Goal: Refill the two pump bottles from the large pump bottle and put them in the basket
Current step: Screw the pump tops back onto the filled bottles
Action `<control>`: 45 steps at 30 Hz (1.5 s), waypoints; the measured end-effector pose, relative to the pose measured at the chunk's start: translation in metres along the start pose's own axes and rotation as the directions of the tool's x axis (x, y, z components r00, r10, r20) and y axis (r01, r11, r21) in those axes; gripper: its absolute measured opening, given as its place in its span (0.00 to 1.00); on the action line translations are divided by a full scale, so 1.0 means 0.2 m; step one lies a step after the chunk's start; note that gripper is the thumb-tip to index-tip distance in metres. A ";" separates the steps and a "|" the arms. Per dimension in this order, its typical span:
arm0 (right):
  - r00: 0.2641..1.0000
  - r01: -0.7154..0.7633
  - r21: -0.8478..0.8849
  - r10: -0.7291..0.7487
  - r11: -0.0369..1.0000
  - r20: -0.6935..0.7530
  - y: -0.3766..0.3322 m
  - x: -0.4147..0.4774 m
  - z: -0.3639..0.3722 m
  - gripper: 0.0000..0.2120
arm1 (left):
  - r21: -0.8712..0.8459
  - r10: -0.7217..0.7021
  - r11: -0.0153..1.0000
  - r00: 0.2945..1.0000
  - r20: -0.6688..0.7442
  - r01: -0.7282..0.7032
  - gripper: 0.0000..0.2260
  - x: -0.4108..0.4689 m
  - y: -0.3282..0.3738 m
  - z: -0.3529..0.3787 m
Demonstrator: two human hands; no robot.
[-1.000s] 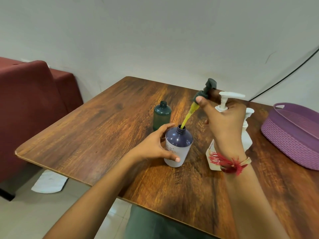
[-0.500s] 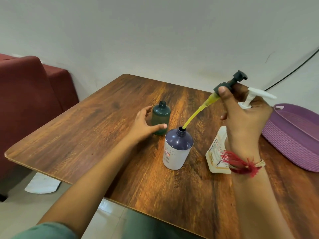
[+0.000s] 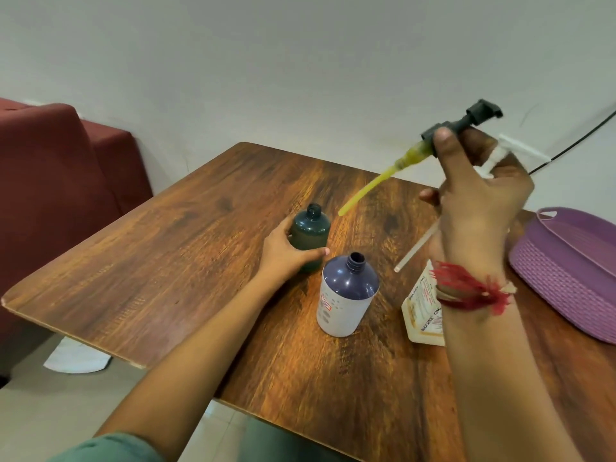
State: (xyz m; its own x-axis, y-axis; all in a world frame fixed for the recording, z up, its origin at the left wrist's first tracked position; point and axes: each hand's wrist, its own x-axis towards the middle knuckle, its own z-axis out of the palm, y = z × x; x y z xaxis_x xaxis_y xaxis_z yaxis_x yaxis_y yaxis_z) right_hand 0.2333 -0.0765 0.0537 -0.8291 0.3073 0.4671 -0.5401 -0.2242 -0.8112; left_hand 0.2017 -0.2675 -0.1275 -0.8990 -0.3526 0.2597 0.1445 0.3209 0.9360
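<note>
The left hand (image 3: 283, 248) wraps its fingers and thumb round the small green bottle (image 3: 310, 235), which stands upright and uncapped on the table (image 3: 166, 261), at about 11 o'clock from the open navy bottle (image 3: 346, 295). The right hand (image 3: 480, 201) is raised at 2 o'clock, pinching the dark pump head (image 3: 466, 123), and also holds a white pump (image 3: 513, 153) deeper in the fingers. The yellow dip tube (image 3: 376, 185) slants down toward the green bottle's neck but is clear of it. I'd say the pump goes there next: steady the bottle, bring the tube nearer upright, and feed the tip in before turning the collar. The large bottle (image 3: 423, 311) sits at 3 o'clock of the navy one, and the purple basket (image 3: 566, 271) lies beyond it.
</note>
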 end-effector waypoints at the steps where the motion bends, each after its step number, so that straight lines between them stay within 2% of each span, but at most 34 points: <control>1: 1.000 0.016 -0.017 -0.015 1.000 0.019 0.01 -0.01 0.05 0.12 | 0.000 0.006 1.000 1.000 0.004 -0.006 0.32 -0.01 0.00 -0.01; 8: 0.989 -0.002 -0.222 0.035 0.975 0.145 0.15 -0.02 0.27 0.06 | 0.003 0.028 1.000 0.999 0.046 -0.028 0.33 -0.10 0.00 -0.08; 11: 0.984 0.033 -0.296 0.022 0.954 0.178 0.21 -0.01 0.28 0.10 | -0.011 0.015 1.000 0.998 0.061 -0.014 0.32 -0.11 0.01 -0.10; 14: 0.981 0.047 -0.309 0.014 0.950 0.191 0.22 0.01 0.28 0.09 | -0.012 0.008 1.000 0.998 0.058 -0.008 0.30 -0.12 0.01 -0.10; 20: 0.967 0.062 -0.307 0.018 0.950 0.252 0.22 0.01 0.30 0.08 | -0.013 -0.005 1.000 0.997 0.071 0.006 0.34 -0.12 0.03 -0.10; 23: 0.949 0.053 -0.363 0.067 0.930 0.309 0.26 -0.01 0.30 0.08 | -0.010 -0.010 1.000 0.997 0.076 0.010 0.33 -0.12 0.04 -0.11; 28: 0.825 0.069 -0.562 0.270 0.824 0.497 0.33 -0.01 0.29 0.13 | -0.001 -0.007 1.000 0.997 0.081 0.008 0.32 -0.12 0.04 -0.11; 34: 0.585 0.075 -0.723 0.557 0.686 0.589 0.36 0.05 0.31 0.20 | -0.003 -0.006 1.000 0.997 0.074 0.006 0.32 -0.13 0.03 -0.11; 36: 0.518 0.129 -0.763 0.613 0.633 0.596 0.37 0.06 0.33 0.18 | -0.014 -0.011 1.000 0.997 0.073 0.012 0.32 -0.13 0.03 -0.11; 38: 0.487 0.159 -0.775 0.635 0.611 0.600 0.38 0.06 0.34 0.13 | -0.017 -0.016 1.000 0.997 0.070 0.018 0.33 -0.13 0.03 -0.11; 41: 0.510 0.195 -0.790 0.628 0.581 0.587 0.39 0.06 0.34 0.13 | -0.015 -0.027 0.999 0.997 0.069 0.028 0.33 -0.13 0.04 -0.11; 45: 0.585 0.294 -0.777 0.538 0.556 0.606 0.41 0.04 0.32 0.14 | -0.004 -0.018 1.000 0.997 0.074 0.018 0.32 -0.14 0.04 -0.11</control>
State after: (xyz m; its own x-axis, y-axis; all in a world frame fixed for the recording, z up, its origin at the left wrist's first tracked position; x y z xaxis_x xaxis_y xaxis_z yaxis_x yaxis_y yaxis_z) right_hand 0.1731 -0.1522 0.0148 -0.8637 -0.5014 0.0502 -0.4317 0.6847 -0.5872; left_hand 0.2362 -0.2745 -0.1218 -0.9296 -0.2923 0.2247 0.1300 0.3105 0.9417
